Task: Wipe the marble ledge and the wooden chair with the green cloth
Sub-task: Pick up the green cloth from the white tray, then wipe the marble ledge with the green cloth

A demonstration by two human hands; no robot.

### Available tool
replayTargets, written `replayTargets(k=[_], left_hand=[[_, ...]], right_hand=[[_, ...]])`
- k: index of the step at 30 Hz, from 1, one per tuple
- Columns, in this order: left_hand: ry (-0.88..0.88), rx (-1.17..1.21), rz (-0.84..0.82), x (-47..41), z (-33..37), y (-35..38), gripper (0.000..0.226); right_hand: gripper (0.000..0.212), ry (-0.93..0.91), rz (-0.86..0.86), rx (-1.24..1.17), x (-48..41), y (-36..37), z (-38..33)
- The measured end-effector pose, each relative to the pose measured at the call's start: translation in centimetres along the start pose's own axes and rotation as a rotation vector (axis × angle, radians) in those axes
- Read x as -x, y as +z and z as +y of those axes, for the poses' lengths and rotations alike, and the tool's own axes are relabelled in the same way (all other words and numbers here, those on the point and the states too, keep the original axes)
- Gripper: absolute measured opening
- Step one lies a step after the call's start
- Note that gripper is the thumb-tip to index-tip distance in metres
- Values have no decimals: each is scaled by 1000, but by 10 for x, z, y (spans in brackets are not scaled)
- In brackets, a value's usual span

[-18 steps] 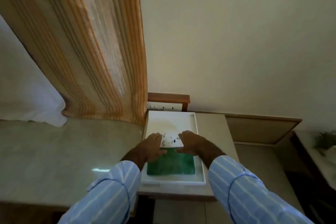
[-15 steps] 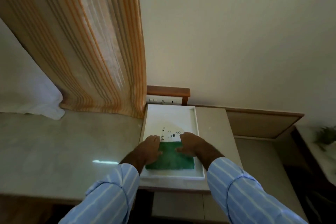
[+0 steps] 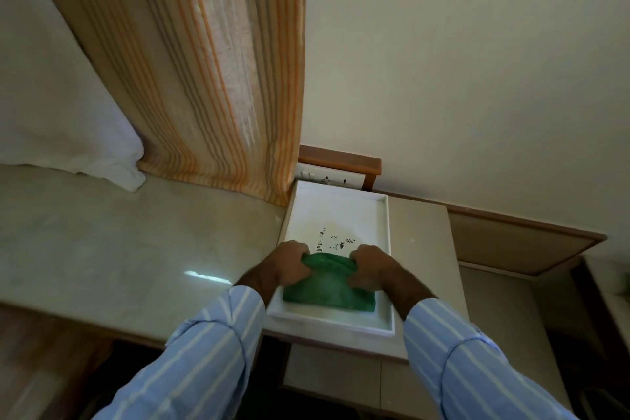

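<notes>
A folded green cloth (image 3: pixel 329 290) lies in the near half of a white tray (image 3: pixel 387 249) that rests on the beige marble ledge (image 3: pixel 119 256). My left hand (image 3: pixel 284 266) grips the cloth's far left corner, fingers curled into the fabric. My right hand (image 3: pixel 370 266) grips its far right corner the same way. The cloth's far edge is bunched up between the two hands. Small dark printed marks show on the tray floor just beyond the cloth. No wooden chair is in sight.
A striped orange curtain (image 3: pixel 218 78) and a white curtain (image 3: pixel 58 106) hang down onto the ledge at the left. A socket strip (image 3: pixel 327 177) under a wooden trim sits behind the tray. A lower marble surface (image 3: pixel 494 317) lies to the right, against the wall.
Both hands lay flat on the cloth's far edge before; their fingers have now curled and gathered that edge up. The white printed paper seen on the cloth earlier is gone from view.
</notes>
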State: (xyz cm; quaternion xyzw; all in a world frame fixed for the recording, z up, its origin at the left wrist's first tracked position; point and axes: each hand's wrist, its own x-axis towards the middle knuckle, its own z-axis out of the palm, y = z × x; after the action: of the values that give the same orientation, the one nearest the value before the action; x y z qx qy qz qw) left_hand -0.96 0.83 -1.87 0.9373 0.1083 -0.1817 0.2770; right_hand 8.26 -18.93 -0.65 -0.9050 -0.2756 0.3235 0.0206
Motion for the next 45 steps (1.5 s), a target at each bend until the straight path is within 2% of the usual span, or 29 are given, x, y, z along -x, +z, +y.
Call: replayTargets(k=[3, 8, 13, 20, 26, 32, 40, 45], left_hand=[[4, 186, 59, 14, -11, -25, 29], [-14, 285, 264, 47, -57, -82, 24], [-107, 304, 464, 99, -138, -142, 27], [-273, 424, 617, 188, -279, -180, 26], [-437, 572, 692, 242, -374, -171, 27], [-511, 699, 735, 246, -429, -159, 22], [-589, 698, 690, 184, -502, -158, 31], [-588, 687, 624, 126, -549, -172, 33]], right_hand=[[43, -45, 8, -75, -1, -27, -16], [40, -143, 66, -44, -16, -73, -84], [56, -278, 145, -107, -32, -92, -185], [37, -452, 150, -160, -71, -77, -346], [27, -476, 24, -205, -102, -24, -441], [22, -458, -117, -213, -143, 10, -489], [30, -275, -330, -290, -223, 53, -508], [23, -182, -568, -289, -270, 77, -519]])
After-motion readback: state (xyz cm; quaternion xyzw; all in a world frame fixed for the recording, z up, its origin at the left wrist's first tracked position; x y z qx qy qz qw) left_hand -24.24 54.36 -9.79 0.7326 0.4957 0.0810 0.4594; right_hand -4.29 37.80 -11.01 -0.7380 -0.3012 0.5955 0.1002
